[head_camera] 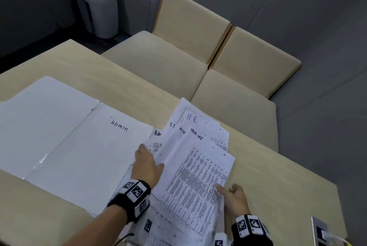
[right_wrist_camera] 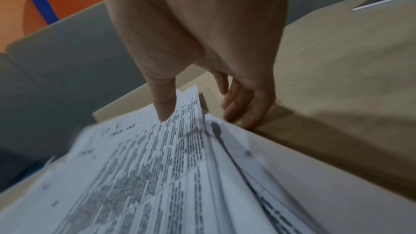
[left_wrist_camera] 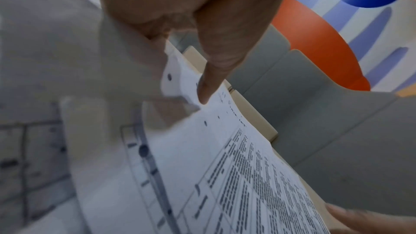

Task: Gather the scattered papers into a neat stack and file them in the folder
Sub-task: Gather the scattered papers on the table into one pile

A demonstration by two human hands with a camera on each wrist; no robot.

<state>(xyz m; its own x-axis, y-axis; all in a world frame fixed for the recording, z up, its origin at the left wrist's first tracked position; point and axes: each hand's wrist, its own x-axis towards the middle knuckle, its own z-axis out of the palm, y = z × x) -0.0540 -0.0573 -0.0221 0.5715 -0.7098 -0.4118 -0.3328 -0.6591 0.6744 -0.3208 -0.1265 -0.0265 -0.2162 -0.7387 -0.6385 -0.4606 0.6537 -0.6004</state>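
The fanned pile of white printed papers (head_camera: pixel 195 170) lies on the pale wooden table (head_camera: pixel 278 182), just right of the open white card folder marked ADMIN (head_camera: pixel 79 138), its left sheets overlapping the folder's edge. Your left hand (head_camera: pixel 148 166) pinches the pile's left edge, thumb on top; your right hand (head_camera: pixel 234 196) clamps the right edge, thumb pressing the top sheet, fingers curled beside it. To square it well, you likely need to draw both edges inward together, then stand the sheets upright and tap them level. Watch the loose sheets underneath near you; they could slip free.
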